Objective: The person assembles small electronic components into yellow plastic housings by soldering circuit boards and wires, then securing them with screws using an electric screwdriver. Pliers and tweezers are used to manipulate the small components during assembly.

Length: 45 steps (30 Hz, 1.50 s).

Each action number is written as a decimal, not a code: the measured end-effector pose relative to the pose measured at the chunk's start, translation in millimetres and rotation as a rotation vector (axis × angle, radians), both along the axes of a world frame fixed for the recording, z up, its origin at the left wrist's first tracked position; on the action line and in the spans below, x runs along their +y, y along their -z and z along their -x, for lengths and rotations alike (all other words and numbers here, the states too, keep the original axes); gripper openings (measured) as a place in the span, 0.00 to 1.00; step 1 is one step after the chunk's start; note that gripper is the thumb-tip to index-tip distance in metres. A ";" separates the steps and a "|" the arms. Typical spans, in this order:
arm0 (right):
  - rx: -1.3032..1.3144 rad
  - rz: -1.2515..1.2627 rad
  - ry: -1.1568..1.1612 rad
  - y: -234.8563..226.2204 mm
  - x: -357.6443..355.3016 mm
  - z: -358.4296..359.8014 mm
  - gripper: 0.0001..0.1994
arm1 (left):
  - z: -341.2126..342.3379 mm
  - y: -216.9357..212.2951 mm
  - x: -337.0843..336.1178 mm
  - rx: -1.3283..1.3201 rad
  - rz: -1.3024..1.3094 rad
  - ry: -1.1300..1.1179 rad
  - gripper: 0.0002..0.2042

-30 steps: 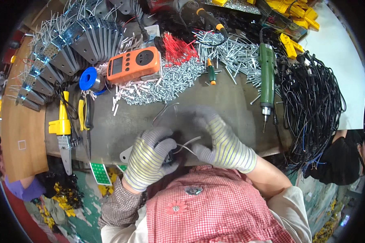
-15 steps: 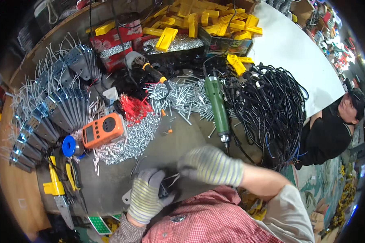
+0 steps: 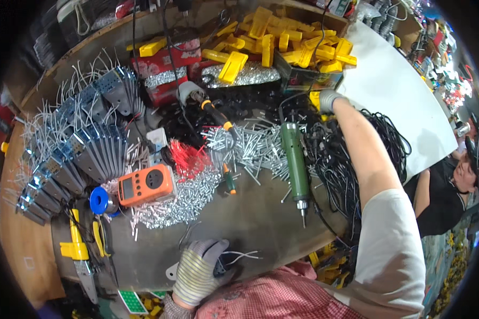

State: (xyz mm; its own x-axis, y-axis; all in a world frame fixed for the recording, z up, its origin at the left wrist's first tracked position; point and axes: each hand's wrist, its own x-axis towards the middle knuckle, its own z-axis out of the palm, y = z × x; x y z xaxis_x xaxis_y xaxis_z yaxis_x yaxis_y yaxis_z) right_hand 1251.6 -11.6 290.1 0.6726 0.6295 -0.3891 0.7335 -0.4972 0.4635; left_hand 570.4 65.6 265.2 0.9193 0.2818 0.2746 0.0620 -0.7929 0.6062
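Note:
My left hand (image 3: 199,266), in a striped grey work glove, rests at the near edge of the dark workbench (image 3: 255,212) and is closed on a small dark part with thin white wires (image 3: 239,257) sticking out to the right. My right hand (image 3: 329,100), also gloved, is stretched far out to the back right. It sits among the tangle of black cables (image 3: 351,159), beside a pile of yellow plastic pieces (image 3: 282,45). Whether its fingers grip anything is hidden. A green electric screwdriver (image 3: 294,165) lies just left of my right forearm.
An orange meter (image 3: 145,184) sits on a heap of small silver metal parts (image 3: 191,196). Red wires (image 3: 189,158), a blue spool (image 3: 99,200), yellow-handled tools (image 3: 74,239) and rows of grey wired modules (image 3: 74,154) fill the left. Another person (image 3: 452,191) sits at the right.
My right hand left the part near my chest and reached far out to the back right into the cables. My left hand stays on the wired part. The view swung rightward.

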 end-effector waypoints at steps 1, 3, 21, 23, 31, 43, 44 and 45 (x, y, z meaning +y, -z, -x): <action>0.067 0.030 0.005 -1.1 37.6 28.2 0.26 | 7.5 -2.5 -0.2 0.057 -0.005 -0.062 0.36; 0.201 -0.457 0.426 -21.6 39.8 37.2 0.22 | 10.7 -3.0 -0.4 0.084 0.001 -0.084 0.35; 1.531 -1.169 -0.029 -54.4 -79.8 445.8 0.13 | -30.4 -54.2 -25.7 -0.155 1.538 -0.049 0.39; 1.154 -1.140 -0.326 -58.8 -79.0 437.7 0.12 | -20.7 -41.9 -17.9 -0.179 1.466 -0.092 0.38; -0.110 -0.338 -0.626 19.1 -59.1 384.1 0.06 | 23.5 -23.9 -2.1 -0.534 1.283 -0.402 0.32; 0.096 -0.713 -0.140 35.6 43.8 412.0 0.10 | 62.8 -1.0 9.5 -0.535 0.788 -0.483 0.23; 0.141 -0.722 -0.176 28.0 36.2 409.4 0.13 | 68.3 -3.9 11.0 -0.476 0.799 -0.501 0.24; 0.186 -0.730 -0.211 21.0 27.8 408.5 0.17 | 73.1 -2.9 11.6 -0.478 0.800 -0.513 0.24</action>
